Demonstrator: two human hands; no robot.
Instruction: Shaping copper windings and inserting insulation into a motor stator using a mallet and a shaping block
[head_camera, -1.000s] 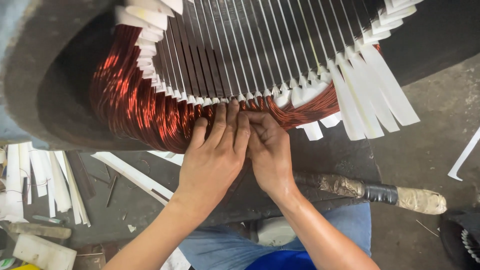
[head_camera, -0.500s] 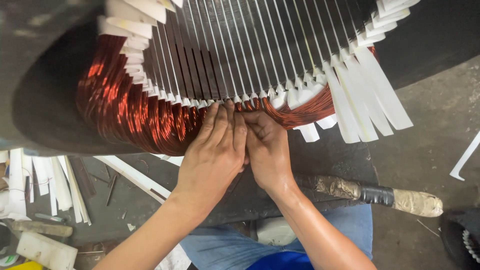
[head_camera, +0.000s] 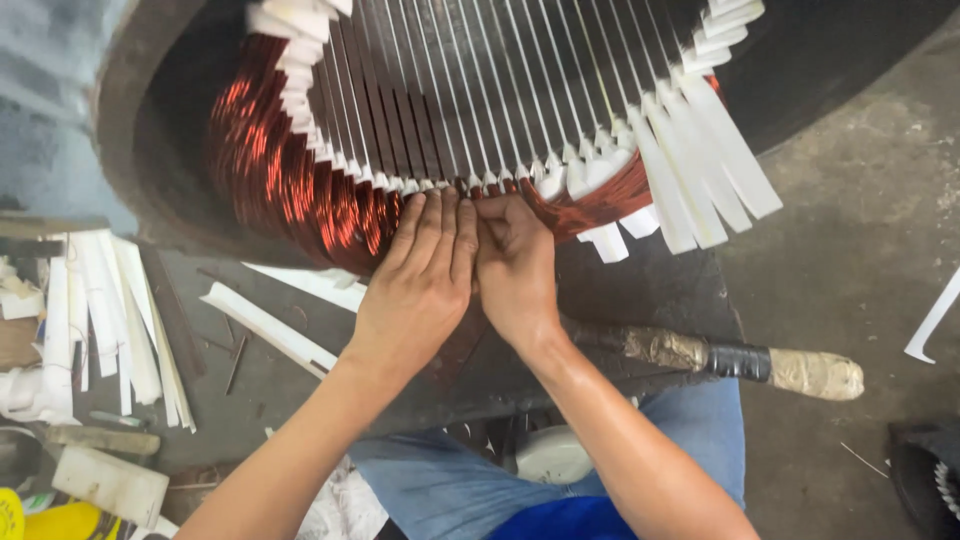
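At the lower rim of the stator core (head_camera: 150, 120), your left hand (head_camera: 420, 285) lies flat, fingers together, on the copper winding (head_camera: 290, 185). Your right hand (head_camera: 515, 265), touching it, pinches the wire bundle; the grip is partly hidden. The winding curves leftward, nearer your left hand. White insulation strips (head_camera: 700, 165) project right of the core.

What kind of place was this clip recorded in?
Probably a motor rewinding workshop: a large stator with copper windings, white insulation strips scattered on a dirty floor, and both hands pressing the coils.
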